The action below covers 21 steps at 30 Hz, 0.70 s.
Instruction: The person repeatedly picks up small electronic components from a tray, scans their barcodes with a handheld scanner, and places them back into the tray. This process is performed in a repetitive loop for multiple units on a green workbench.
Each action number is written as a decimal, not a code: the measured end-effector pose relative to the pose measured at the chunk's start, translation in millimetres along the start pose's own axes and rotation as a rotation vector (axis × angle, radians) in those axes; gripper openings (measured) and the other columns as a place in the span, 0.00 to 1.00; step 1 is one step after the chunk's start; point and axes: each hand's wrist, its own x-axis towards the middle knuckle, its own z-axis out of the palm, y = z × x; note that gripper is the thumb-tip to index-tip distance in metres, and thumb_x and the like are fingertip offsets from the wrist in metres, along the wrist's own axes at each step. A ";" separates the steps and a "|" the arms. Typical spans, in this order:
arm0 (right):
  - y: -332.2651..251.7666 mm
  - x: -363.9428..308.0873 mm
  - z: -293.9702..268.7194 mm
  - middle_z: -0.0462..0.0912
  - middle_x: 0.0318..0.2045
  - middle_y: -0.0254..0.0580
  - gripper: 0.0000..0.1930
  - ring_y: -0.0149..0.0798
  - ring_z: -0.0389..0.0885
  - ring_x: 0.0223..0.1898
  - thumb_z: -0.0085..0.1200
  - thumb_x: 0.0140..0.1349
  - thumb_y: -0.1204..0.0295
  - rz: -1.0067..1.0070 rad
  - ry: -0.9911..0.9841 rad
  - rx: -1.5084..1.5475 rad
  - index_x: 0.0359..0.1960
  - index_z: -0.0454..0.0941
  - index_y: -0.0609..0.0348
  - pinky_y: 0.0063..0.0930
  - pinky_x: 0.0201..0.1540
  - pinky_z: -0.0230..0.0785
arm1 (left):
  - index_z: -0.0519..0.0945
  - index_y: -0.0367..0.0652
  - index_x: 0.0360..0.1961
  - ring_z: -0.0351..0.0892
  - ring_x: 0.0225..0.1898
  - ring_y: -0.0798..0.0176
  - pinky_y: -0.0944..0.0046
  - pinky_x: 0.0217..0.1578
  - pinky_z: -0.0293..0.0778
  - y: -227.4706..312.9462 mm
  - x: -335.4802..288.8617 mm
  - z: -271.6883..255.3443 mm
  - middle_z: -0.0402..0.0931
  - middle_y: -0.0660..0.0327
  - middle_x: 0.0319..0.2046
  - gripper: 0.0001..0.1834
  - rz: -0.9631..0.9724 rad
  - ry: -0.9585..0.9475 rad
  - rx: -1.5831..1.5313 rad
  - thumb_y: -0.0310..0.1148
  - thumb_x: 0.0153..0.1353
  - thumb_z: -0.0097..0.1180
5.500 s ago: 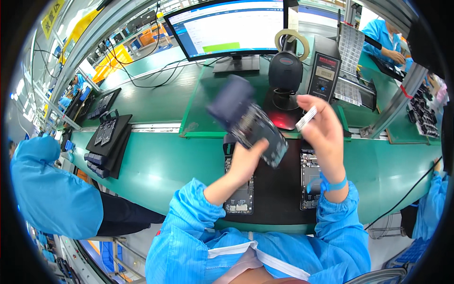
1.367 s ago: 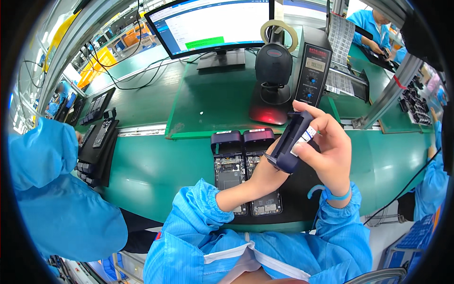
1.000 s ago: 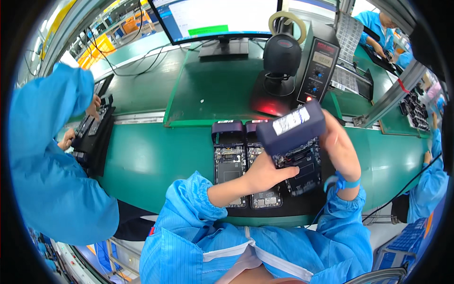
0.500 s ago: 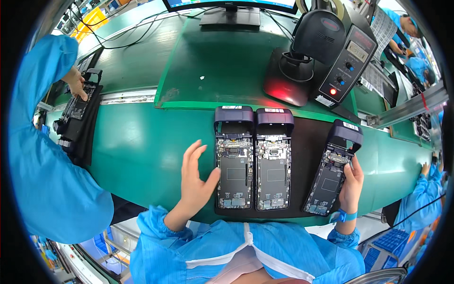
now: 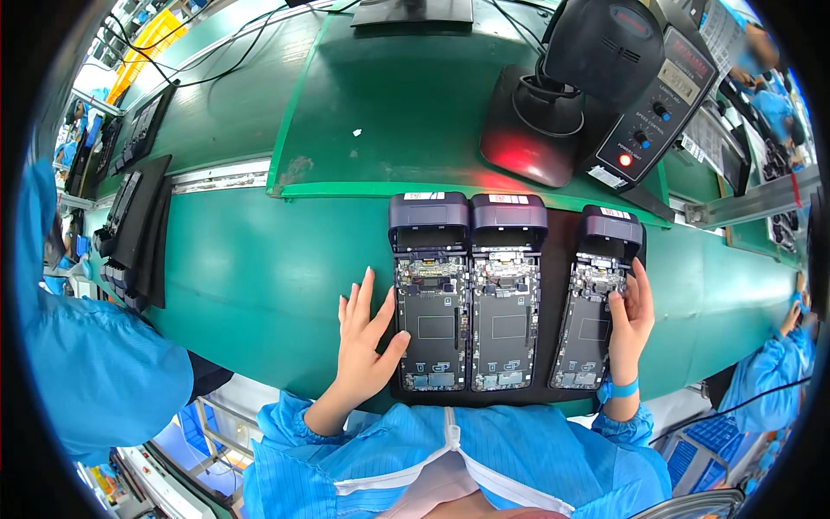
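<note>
Three opened handheld terminals with dark purple housings and bare circuit boards lie on a black mat (image 5: 551, 298) in front of me. The left terminal (image 5: 430, 329) and the middle terminal (image 5: 505, 330) lie side by side, nearly touching. Apart from them, the right terminal (image 5: 581, 336) slants slightly. My right hand (image 5: 633, 327) grips its right edge, thumb over the board side and fingers along the housing. Spread open, my left hand (image 5: 365, 350) rests beside the left terminal, with the thumb at its left edge; nothing is in it.
A black scanner on a stand (image 5: 536, 130) and a control box with knobs and a red light (image 5: 653, 112) stand beyond the terminals. A raised green mat (image 5: 389, 121) has a taped edge. At the left, more devices (image 5: 121, 212) lie near a co-worker's blue sleeve (image 5: 112, 372).
The right terminal has straightened and shifted left on the mat, with my right hand on it. My left hand's fingers have spread wider. The co-worker's hand at the left has left the view.
</note>
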 end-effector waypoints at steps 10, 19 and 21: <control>-46.7 -20.8 -26.1 0.62 0.55 0.54 0.26 0.51 0.62 0.55 0.49 0.46 0.80 -0.246 -0.056 -0.604 0.51 0.64 0.63 0.38 0.56 0.54 | 0.62 0.35 0.56 0.42 0.63 0.45 0.58 0.57 0.51 34.4 19.7 -4.4 0.36 0.43 0.63 0.31 0.205 -0.306 -0.348 0.28 0.49 0.54; -16.7 -94.8 -9.4 0.58 0.58 0.41 0.25 0.58 0.49 0.60 0.55 0.43 0.67 -0.182 -0.078 -0.888 0.48 0.70 0.43 0.68 0.51 0.41 | 0.62 0.43 0.54 0.40 0.64 0.54 0.54 0.59 0.48 119.4 64.7 104.4 0.41 0.53 0.62 0.27 0.440 -0.705 -0.847 0.26 0.50 0.51; -4.9 -85.6 -29.3 0.57 0.59 0.42 0.25 0.59 0.50 0.60 0.54 0.44 0.67 -0.131 0.082 -1.103 0.49 0.70 0.45 0.65 0.52 0.45 | 0.59 0.44 0.56 0.40 0.64 0.53 0.50 0.58 0.48 143.4 70.9 147.4 0.40 0.53 0.63 0.30 0.496 -0.801 -0.921 0.28 0.50 0.52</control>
